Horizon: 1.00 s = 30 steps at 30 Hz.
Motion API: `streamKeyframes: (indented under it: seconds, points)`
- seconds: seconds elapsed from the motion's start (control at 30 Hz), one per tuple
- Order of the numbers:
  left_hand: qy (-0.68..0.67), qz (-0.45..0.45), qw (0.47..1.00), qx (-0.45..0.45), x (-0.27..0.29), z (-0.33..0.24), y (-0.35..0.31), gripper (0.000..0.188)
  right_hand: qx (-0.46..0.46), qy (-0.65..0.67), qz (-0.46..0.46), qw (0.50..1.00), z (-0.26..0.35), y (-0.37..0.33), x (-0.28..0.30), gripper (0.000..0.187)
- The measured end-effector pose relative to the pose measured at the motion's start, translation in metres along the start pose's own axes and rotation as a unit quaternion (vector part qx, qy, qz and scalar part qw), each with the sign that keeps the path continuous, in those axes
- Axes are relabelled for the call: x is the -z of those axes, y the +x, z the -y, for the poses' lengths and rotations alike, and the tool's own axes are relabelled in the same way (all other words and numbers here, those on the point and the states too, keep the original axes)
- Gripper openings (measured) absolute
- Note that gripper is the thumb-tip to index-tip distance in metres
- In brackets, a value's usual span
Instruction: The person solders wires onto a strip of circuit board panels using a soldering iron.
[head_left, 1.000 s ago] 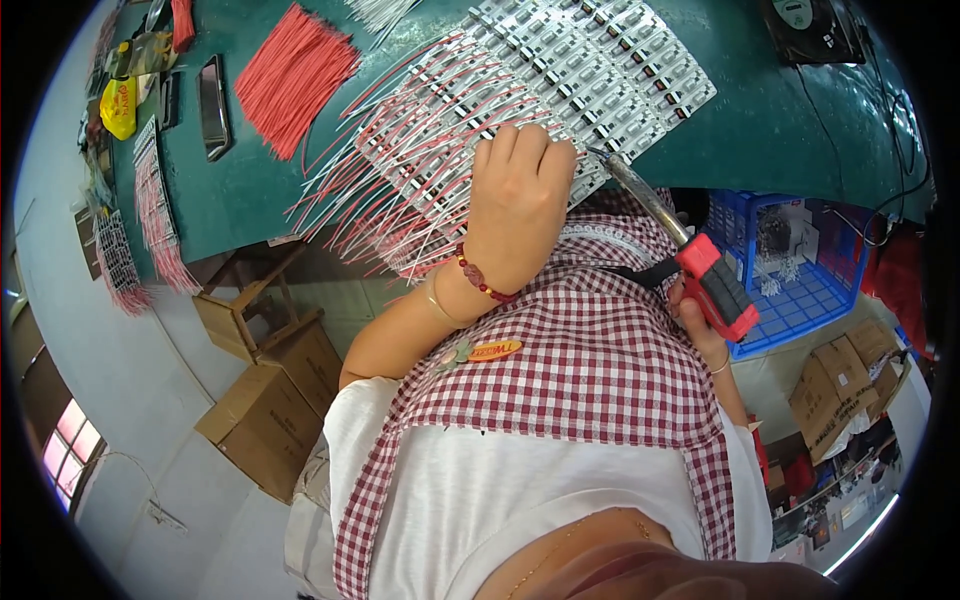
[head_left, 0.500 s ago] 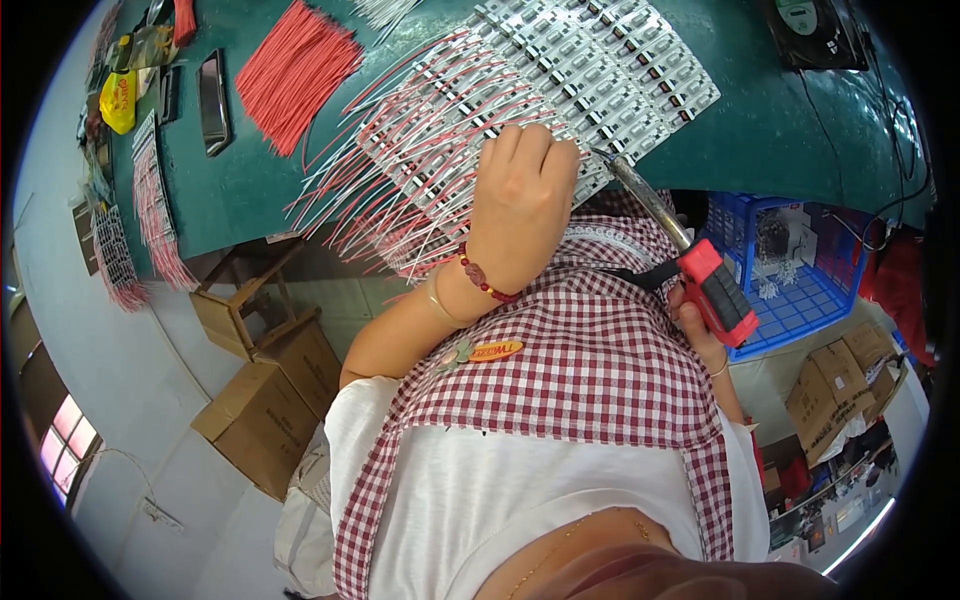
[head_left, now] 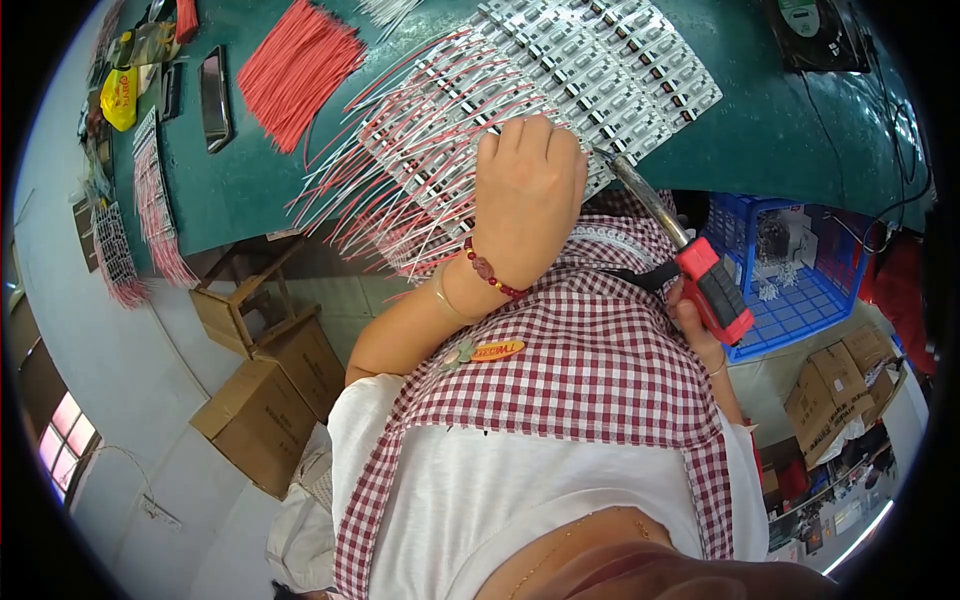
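Across the green table's front edge lies a panel of small circuit boards (head_left: 570, 75) in rows, and red and white wires (head_left: 430, 140) stick out from its left part. My left hand (head_left: 530, 190) is over the panel, its fingers curled and pressed together; the fingertips are hidden behind the hand, so what they pinch cannot be seen. My right hand (head_left: 697, 325) grips the red and black handle of a soldering iron (head_left: 652, 205). The iron's metal shaft slants up to the left, its tip at the panel just right of my left hand.
A bundle of red wires (head_left: 300, 75) and a phone (head_left: 215, 100) lie on the green table (head_left: 760, 140) to the left. Wired board strips (head_left: 155, 190) hang over its left edge. At right, a blue crate (head_left: 790, 320) stands below the table; a black device (head_left: 815, 35) with cables lies far right.
My left hand has shifted slightly away from me, and its back is turned up more. The iron and my right hand have hardly moved.
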<state>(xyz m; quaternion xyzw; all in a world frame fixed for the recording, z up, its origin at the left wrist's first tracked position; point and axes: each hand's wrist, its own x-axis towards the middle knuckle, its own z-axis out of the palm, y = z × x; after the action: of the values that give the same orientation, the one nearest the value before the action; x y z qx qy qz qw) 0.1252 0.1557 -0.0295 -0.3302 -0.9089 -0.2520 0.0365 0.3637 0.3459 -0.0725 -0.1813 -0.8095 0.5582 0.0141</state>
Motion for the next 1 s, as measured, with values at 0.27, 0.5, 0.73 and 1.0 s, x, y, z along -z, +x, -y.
streamKeyframes:
  seconds: [0.27, 0.5, 0.73, 1.0]
  points:
    - [-0.007, -0.004, 1.0, 0.008, -0.002, 0.0, 0.001, 0.01, 0.03, 0.047, -0.031, 0.998, 0.012, 0.004, -0.001, 0.023]
    - [-0.021, -0.015, 1.0, 0.008, 0.001, 0.001, 0.003, 0.009, -0.001, 0.085, 0.009, 0.996, 0.004, 0.001, 0.003, 0.026]
    - [0.037, 0.012, 0.999, 0.027, 0.007, 0.008, 0.011, 0.009, -0.011, 0.027, -0.006, 1.0, -0.007, 0.0, -0.004, 0.029]
    - [0.017, 0.002, 1.0, 0.024, 0.005, 0.008, 0.016, 0.01, 0.001, 0.057, 0.01, 0.998, 0.011, 0.013, -0.007, 0.027]
